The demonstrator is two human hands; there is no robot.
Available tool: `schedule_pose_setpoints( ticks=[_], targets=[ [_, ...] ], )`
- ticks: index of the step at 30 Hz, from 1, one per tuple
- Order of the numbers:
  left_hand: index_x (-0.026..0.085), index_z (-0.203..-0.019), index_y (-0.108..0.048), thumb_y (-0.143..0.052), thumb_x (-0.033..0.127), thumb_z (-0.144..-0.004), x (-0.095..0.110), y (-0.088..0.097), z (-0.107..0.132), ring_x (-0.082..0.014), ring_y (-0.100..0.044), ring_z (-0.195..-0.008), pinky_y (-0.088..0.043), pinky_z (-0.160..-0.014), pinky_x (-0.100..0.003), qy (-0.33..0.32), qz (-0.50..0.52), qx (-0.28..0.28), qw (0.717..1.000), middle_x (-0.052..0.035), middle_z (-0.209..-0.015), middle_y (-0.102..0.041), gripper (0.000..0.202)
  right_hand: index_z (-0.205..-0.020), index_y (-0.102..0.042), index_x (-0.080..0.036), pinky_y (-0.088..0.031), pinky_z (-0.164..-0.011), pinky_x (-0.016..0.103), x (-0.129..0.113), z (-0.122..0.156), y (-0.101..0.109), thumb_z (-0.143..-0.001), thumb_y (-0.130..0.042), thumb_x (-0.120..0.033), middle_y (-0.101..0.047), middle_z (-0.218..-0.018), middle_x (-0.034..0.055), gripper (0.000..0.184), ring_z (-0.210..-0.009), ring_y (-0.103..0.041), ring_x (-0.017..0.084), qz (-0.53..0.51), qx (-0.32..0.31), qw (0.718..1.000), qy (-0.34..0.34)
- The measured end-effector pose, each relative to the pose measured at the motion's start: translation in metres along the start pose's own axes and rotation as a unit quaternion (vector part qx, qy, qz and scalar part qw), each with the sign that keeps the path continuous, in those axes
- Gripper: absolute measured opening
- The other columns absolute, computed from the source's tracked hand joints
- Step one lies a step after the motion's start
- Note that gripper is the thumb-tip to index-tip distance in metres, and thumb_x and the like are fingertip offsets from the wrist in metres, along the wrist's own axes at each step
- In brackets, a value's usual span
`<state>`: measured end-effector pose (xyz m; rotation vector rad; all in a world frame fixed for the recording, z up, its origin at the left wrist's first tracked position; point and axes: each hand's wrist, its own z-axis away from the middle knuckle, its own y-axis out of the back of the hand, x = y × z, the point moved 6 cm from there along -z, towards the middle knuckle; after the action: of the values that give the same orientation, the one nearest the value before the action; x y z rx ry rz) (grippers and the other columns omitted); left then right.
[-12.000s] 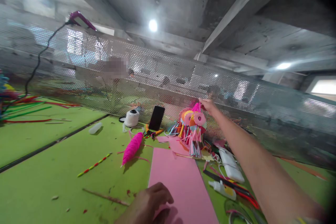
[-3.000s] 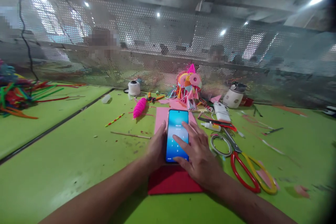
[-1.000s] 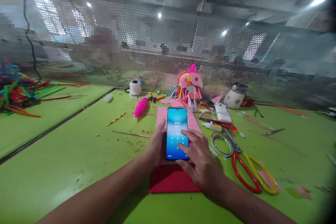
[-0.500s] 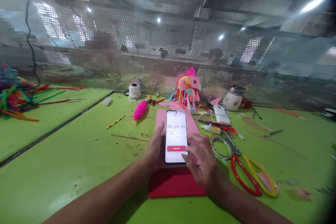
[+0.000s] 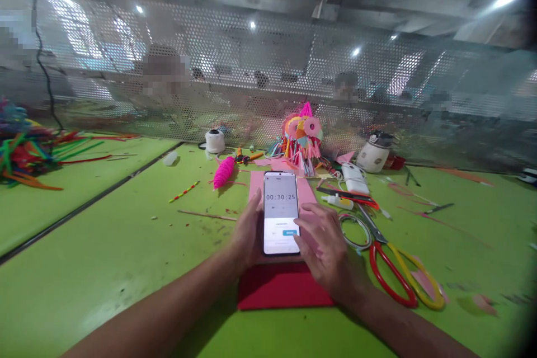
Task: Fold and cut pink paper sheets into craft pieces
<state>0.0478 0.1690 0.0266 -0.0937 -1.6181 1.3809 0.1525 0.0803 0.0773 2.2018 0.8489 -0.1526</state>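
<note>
A smartphone point(image 5: 280, 243) is upright in front of me, its lit screen showing a timer with a pop-up panel and a blue button below. My left hand point(image 5: 250, 232) grips its left edge, thumb along the side and the other fingers hidden behind. My right hand point(image 5: 323, 240) is at the right edge, fingers apart, with the thumb by the blue button; whether it touches the glass I cannot tell. Behind the phone lies a pink sheet point(image 5: 257, 182), and below it a red sheet point(image 5: 281, 288), on the green table point(image 5: 138, 257).
Scissors point(image 5: 380, 246) with red and yellow handles lie right, by a tape roll point(image 5: 356, 232) and a glue bottle point(image 5: 338, 201). Farther back are a pink fuzzy bundle point(image 5: 224, 172), a tasselled paper craft point(image 5: 302, 134), a thread spool point(image 5: 215, 141) and a lidded container point(image 5: 375, 152). A perforated screen point(image 5: 235, 84) borders the table.
The phone's timer reads 00:30:25 instead of 00:29:57. A pop-up with a blue button replaces the red button, and the upper screen has dimmed. Both hands stay nearly in place.
</note>
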Motion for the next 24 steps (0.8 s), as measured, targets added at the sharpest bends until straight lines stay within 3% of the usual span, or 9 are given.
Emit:
schedule_pose_setpoints(
  ticks=[13,24],
  targets=[
    [0.005,-0.126,-0.055,-0.036,0.062,-0.090,0.011,0.002,0.000,-0.0319,-0.069,-0.086,-0.050,-0.078,-0.042,-0.029,-0.025,0.033,0.999,-0.0205,-0.099,-0.071,0.070,-0.114,-0.060,-0.017,-0.040,-0.104,0.053,-0.005,0.001,0.001,-0.086,-0.057,-0.016,-0.048,-0.131,0.0142,0.028,-0.128,-0.040,0.029,0.009,0.001,0.999,0.037],
    [0.005,-0.125,-0.055,-0.039,0.063,-0.089,0.014,0.004,-0.002,-0.0331,-0.069,-0.083,-0.052,-0.076,-0.045,-0.033,-0.037,0.027,0.998,-0.0214,-0.101,-0.071,0.070,-0.119,-0.059,-0.018,-0.039,-0.105,0.054,-0.004,0.006,-0.006,-0.086,-0.058,-0.018,-0.045,-0.137,0.0131,0.033,-0.130,-0.037,0.029,0.021,-0.035,0.998,0.046]
  ],
)
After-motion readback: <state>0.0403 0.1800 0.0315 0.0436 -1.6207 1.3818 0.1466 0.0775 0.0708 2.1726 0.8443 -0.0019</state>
